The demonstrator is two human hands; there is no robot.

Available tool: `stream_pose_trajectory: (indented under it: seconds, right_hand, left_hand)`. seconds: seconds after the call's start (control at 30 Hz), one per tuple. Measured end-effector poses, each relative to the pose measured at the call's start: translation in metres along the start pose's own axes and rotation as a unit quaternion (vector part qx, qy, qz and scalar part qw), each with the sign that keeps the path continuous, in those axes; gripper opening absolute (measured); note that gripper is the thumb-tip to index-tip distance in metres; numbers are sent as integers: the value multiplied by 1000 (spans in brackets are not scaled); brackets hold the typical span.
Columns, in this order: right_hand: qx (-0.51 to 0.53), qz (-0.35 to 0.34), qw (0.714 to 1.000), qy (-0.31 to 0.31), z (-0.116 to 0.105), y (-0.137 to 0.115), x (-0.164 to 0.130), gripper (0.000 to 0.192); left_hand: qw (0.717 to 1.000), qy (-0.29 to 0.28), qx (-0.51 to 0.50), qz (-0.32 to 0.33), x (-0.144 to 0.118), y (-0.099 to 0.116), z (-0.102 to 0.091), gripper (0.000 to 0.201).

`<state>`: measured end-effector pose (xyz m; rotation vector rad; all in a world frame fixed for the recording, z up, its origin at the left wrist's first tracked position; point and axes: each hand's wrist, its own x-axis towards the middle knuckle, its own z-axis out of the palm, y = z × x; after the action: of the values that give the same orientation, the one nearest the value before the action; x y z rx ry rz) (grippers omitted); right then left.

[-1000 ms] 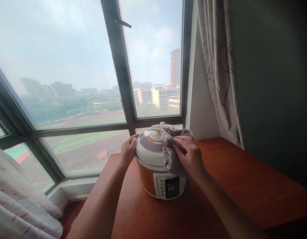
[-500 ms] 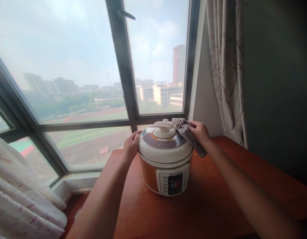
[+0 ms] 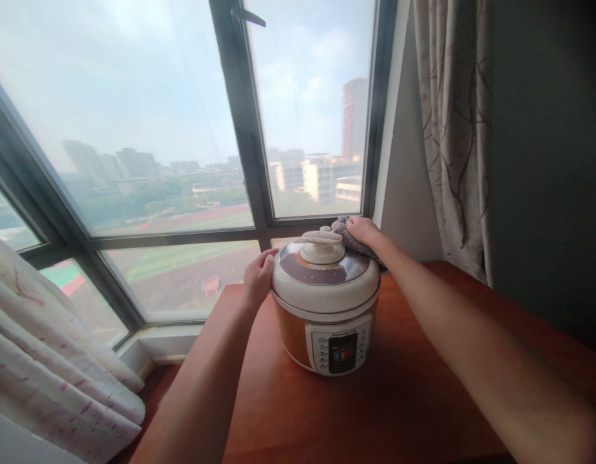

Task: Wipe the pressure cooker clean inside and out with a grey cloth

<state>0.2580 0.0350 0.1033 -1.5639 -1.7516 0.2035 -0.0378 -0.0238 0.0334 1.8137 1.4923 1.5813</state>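
Observation:
A white and orange-brown electric pressure cooker (image 3: 326, 296) stands upright on the wooden table (image 3: 404, 399), its control panel towards me. Its lid has a shiny metal top and a cream knob (image 3: 321, 246). My left hand (image 3: 259, 277) rests against the left side of the lid rim, its fingers curled round the edge and partly hidden. At the back right of the lid, my right hand (image 3: 365, 231) is closed on a grey-brown cloth (image 3: 356, 243), which lies against the lid's far edge behind the knob.
Behind the table stands a large window with a dark frame (image 3: 182, 240). A pale patterned curtain (image 3: 51, 367) hangs at the left, another curtain (image 3: 457, 142) at the right beside a dark wall (image 3: 544, 154). The table's left edge drops to a reddish floor.
My right hand has moved the cloth left and away from me, from the lid's right side to its back edge. My left hand stays at the rim. The view has shifted slightly.

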Motion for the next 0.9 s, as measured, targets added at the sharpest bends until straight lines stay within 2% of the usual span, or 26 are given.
stream_pose_trajectory:
  seconds: [0.17, 0.3, 0.5, 0.6, 0.67, 0.77, 0.9]
  right_hand:
    - [-45, 0, 999, -18, -4, 0, -21, 33]
    - [-77, -26, 997, -7, -12, -3, -55, 26]
    - [-81, -142, 979, 119, -9, -20, -126, 29]
    - [-56, -188, 969, 152, -1, -39, -160, 32]
    - [-35, -221, 962, 156, 5, -55, -179, 37]
    - [-26, -274, 953, 127, 12, -75, -198, 44]
    - [-34, -315, 943, 104, 14, -77, -201, 46]
  left_hand:
    - [1000, 3, 2, 0, 0, 4, -1, 46]
    - [1000, 4, -1, -7, 0, 5, -1, 47]
    - [1000, 7, -11, -13, 0, 3, 0, 47]
    - [1000, 5, -10, -7, 1, 2, 0, 46]
    - [1000, 5, -10, -4, 2, 2, 0, 46]
    - [1000, 6, -9, -4, 2, 5, -2, 46]
    - [1000, -6, 2, 0, 2, 6, -4, 49]
